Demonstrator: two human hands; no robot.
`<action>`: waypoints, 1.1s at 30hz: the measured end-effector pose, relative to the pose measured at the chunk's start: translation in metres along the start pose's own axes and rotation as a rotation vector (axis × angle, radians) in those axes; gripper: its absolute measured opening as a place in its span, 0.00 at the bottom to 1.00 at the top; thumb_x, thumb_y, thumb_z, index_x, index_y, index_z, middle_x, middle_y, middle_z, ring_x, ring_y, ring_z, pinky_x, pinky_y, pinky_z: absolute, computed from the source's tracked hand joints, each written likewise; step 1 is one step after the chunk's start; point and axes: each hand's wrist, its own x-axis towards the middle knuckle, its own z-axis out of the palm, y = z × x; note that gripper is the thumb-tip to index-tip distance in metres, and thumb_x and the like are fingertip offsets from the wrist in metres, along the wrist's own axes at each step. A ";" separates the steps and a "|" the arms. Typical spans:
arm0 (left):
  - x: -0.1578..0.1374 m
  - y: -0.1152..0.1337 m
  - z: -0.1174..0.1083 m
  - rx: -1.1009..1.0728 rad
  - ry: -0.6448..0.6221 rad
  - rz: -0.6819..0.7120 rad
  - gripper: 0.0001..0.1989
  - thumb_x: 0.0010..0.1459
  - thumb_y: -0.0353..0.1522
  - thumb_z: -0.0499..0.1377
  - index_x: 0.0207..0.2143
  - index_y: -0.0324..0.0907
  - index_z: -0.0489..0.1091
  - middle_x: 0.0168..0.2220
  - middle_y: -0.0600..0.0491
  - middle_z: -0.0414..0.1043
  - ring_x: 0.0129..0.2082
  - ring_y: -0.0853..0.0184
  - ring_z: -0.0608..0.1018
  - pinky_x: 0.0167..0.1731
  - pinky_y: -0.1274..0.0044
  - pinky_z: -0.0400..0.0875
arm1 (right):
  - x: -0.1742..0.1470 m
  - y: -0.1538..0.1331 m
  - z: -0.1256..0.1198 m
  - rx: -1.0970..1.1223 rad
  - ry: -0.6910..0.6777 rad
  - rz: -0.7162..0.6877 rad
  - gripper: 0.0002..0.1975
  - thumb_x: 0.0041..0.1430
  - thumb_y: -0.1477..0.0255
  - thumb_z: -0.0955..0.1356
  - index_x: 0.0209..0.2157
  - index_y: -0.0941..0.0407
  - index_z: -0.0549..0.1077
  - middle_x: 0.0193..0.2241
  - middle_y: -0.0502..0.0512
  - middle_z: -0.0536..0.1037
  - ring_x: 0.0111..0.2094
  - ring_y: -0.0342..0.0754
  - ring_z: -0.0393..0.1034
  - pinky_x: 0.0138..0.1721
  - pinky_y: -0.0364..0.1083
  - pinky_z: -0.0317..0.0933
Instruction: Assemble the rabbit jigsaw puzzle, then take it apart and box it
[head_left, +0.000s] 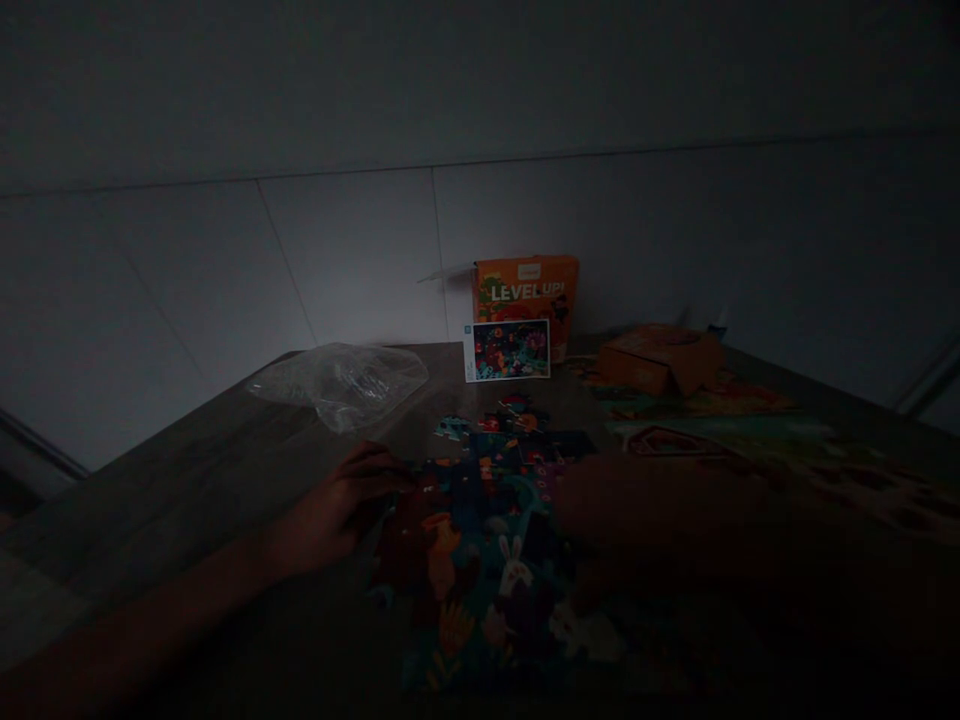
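Observation:
A partly joined jigsaw puzzle lies on the dark table in very dim light. Its pieces show a white rabbit, an orange figure and plants on dark blue and red. My left hand rests at the puzzle's left edge, fingers stretched towards the pieces, with nothing visible in them. Over the right side of the puzzle is my right hand, dark and smeared, so its fingers cannot be made out. Several joined pieces sit at the puzzle's far edge, near a loose-looking teal piece.
A picture card leans on an upright orange "LEVEL UP!" box by the wall. A clear plastic bag lies at the back left. An orange carton and another colourful picture sheet are at the right.

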 end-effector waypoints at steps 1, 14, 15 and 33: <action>0.000 0.000 0.000 -0.001 -0.007 -0.001 0.26 0.55 0.16 0.50 0.51 0.44 0.72 0.48 0.47 0.72 0.50 0.58 0.70 0.48 0.63 0.68 | 0.006 -0.003 0.007 -0.066 -0.081 0.006 0.09 0.45 0.71 0.74 0.18 0.56 0.73 0.16 0.49 0.70 0.14 0.41 0.61 0.14 0.40 0.46; 0.000 0.000 0.000 -0.016 -0.018 -0.003 0.28 0.53 0.15 0.50 0.52 0.45 0.71 0.48 0.48 0.72 0.51 0.58 0.70 0.49 0.63 0.68 | 0.002 0.001 -0.007 -0.159 -0.039 -0.007 0.10 0.46 0.69 0.76 0.31 0.57 0.78 0.26 0.59 0.78 0.23 0.53 0.72 0.20 0.46 0.56; 0.000 0.000 0.000 -0.015 -0.017 -0.001 0.28 0.53 0.15 0.49 0.52 0.44 0.71 0.48 0.48 0.72 0.50 0.58 0.70 0.49 0.63 0.68 | 0.002 0.000 -0.006 -0.166 -0.049 0.017 0.12 0.44 0.66 0.77 0.29 0.58 0.78 0.25 0.59 0.77 0.23 0.54 0.71 0.20 0.46 0.56; 0.002 0.003 0.000 -0.012 0.016 0.014 0.26 0.55 0.16 0.49 0.51 0.43 0.72 0.47 0.47 0.72 0.49 0.58 0.71 0.47 0.63 0.70 | 0.020 -0.016 0.022 0.064 -0.259 -0.089 0.22 0.50 0.58 0.74 0.43 0.57 0.73 0.36 0.60 0.79 0.35 0.57 0.76 0.21 0.42 0.54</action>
